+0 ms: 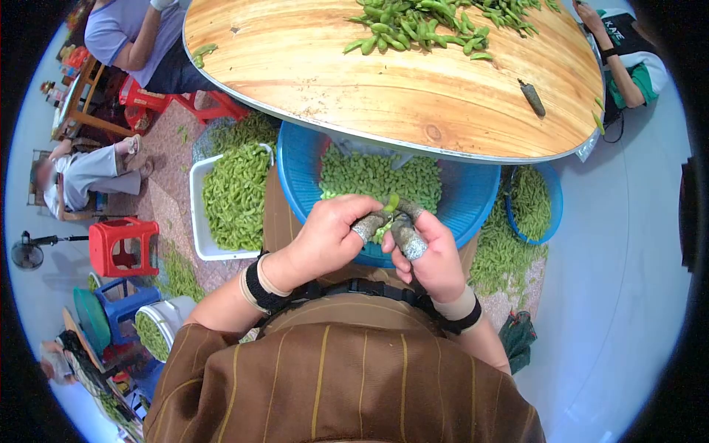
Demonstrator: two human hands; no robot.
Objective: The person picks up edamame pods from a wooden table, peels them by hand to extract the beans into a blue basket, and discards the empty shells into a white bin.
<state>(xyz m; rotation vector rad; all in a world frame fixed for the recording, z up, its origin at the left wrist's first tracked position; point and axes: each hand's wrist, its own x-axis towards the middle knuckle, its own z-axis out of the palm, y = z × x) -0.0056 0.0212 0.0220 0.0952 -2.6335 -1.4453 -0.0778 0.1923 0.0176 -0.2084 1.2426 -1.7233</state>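
Observation:
Over a blue basin my two hands meet, their fingertips pinched around a green soybean pod. My left hand is closed on the pod from the left, and my right hand closes on it from the right. Worn grey covers sheathe the working fingers, with a speckled finger cover on the right thumb. Shelled green beans lie in the basin under my hands. Both wrists wear dark bands.
A wooden tabletop overhangs the basin, bearing a pod heap and a loose finger cover. Left stands a white tub of pods; right, a blue basket amid floor pods. Red stool and seated people are nearby.

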